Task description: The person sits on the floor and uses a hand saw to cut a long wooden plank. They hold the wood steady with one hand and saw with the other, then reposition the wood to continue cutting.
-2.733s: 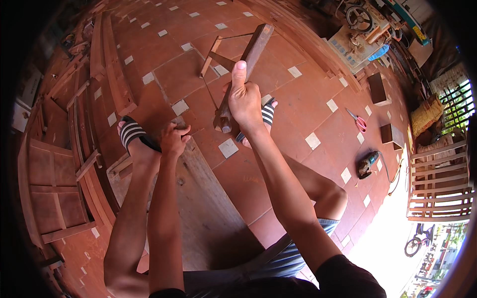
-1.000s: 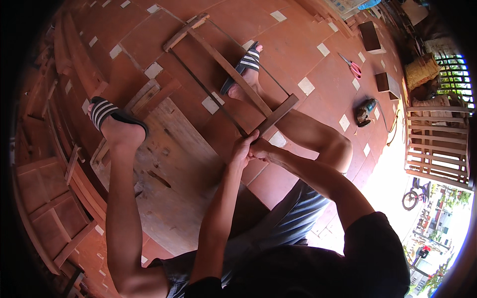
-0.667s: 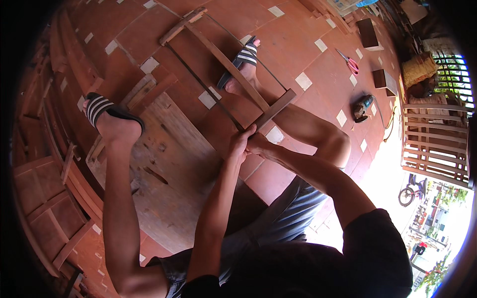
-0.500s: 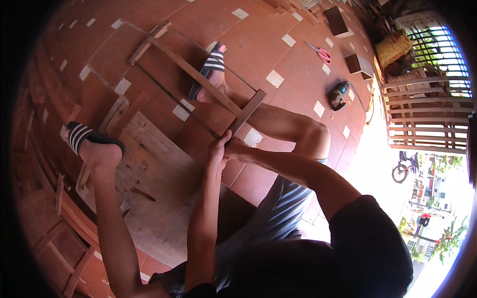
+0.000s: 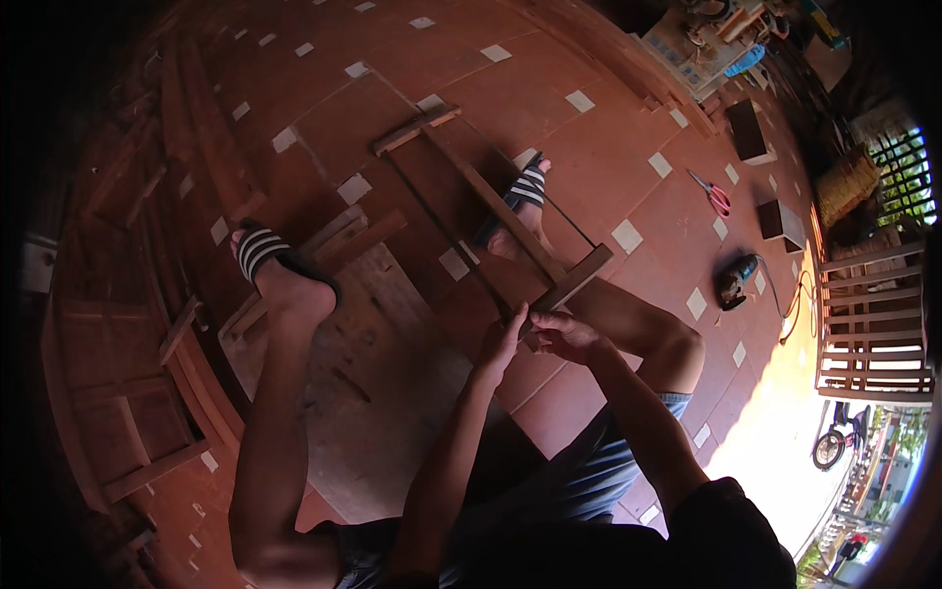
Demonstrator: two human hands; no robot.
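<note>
Fingers of the left hand [image 5: 503, 346] are gripping the near corner of the wooden frame saw [image 5: 491, 199], which is stretching out above the tiled floor [image 5: 608, 147], to the right of the plank bench [image 5: 392, 304]. The right hand [image 5: 567, 339] is curling thumb and fingers at that same corner; whether they are pinching it, one cannot tell. Someone is apparently adjusting that corner, and the next move is probably calling for a steady left hold and fine right-hand fingerwork.
</note>
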